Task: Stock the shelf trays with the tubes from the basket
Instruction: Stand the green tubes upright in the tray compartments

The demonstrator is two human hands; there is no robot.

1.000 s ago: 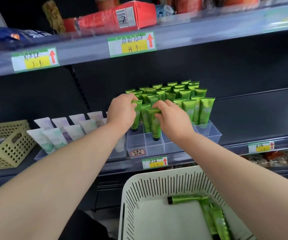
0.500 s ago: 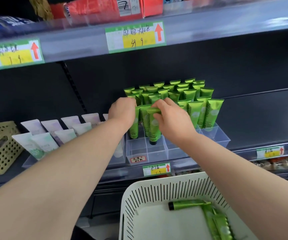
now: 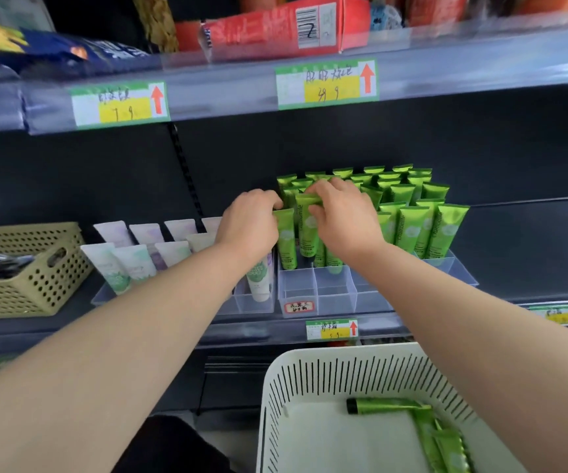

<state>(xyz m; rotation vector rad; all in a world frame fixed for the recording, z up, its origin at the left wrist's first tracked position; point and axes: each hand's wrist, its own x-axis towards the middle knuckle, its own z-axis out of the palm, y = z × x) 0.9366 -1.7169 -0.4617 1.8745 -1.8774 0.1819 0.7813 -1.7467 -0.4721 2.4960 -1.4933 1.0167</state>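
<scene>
Nearest the body, the white basket (image 3: 310, 361) holds a few loose tubes (image 3: 388, 404) lying flat. Beyond it on the shelf, the clear tray (image 3: 334, 297) shows empty front cells. Above those, the right hand (image 3: 347, 223) pinches the crimped end of a green tube (image 3: 306, 230), its long axis upright, cap down, hanging straight below the fingertips. The left hand (image 3: 248, 227) curls its fingers on the top of the neighbouring tube (image 3: 287, 244), just to the left. Filled rows (image 3: 412, 230) stand behind.
</scene>
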